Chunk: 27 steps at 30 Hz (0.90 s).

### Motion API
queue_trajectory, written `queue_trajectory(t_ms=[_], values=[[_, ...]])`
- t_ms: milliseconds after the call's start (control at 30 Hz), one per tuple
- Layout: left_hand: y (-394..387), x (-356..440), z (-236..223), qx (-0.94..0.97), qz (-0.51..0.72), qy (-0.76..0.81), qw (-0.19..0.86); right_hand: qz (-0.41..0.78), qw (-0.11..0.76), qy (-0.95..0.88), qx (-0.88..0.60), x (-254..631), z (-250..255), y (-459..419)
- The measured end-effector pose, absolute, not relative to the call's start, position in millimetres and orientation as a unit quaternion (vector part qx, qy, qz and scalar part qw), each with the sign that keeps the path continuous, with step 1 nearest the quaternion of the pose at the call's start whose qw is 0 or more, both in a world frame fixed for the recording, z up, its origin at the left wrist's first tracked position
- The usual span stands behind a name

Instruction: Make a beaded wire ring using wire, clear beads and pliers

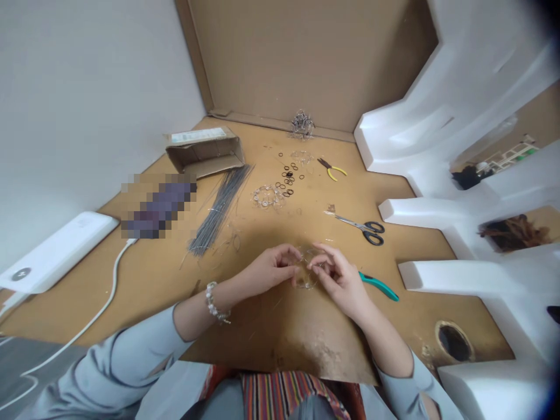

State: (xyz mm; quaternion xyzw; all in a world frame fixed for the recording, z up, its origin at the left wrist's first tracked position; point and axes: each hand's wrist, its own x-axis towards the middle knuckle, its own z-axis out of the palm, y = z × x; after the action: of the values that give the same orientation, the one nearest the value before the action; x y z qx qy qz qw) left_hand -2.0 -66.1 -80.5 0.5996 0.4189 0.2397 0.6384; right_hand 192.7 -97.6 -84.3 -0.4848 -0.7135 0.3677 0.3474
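My left hand [277,267] and my right hand [340,279] face each other low over the table, fingertips pinched on opposite sides of a thin wire ring [306,286]. The ring looks silvery with small clear pieces on it; its fine detail is too small to make out. Just right of my right hand lies a tool with a teal handle [380,286], its head hidden behind the hand. A similar wire ring with round clear pieces [266,197] lies farther off, left of several small dark hoops [287,181].
A bundle of grey wires [219,213] lies at left, near an open cardboard box [205,154]. Scissors [365,228] and yellow-handled pliers [332,169] lie at right. A wire tangle [302,125] sits at the back. White foam [441,275] borders the right; a power bank [56,251] and cable sit left.
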Motion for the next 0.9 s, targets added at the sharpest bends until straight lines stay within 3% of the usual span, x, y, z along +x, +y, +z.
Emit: queue_trajectory(t_ms=[167, 333, 567, 900], values=[[-75, -1, -79, 0.659, 0.271, 0.437, 0.549, 0.365, 0.318, -0.745, -0.458, 188, -85, -100], [-77, -3, -75, 0.723, 0.249, 0.454, 0.457, 0.363, 0.345, -0.729, -0.466, 184, -87, -101], [-70, -3, -81, 0.573, 0.311, 0.490, 0.578, 0.363, 0.441, -0.599, -0.561, 190, -84, -96], [-69, -3, -82, 0.519, 0.356, 0.496, 0.598, 0.559, 0.356, -0.536, -0.523, 179, -74, -99]])
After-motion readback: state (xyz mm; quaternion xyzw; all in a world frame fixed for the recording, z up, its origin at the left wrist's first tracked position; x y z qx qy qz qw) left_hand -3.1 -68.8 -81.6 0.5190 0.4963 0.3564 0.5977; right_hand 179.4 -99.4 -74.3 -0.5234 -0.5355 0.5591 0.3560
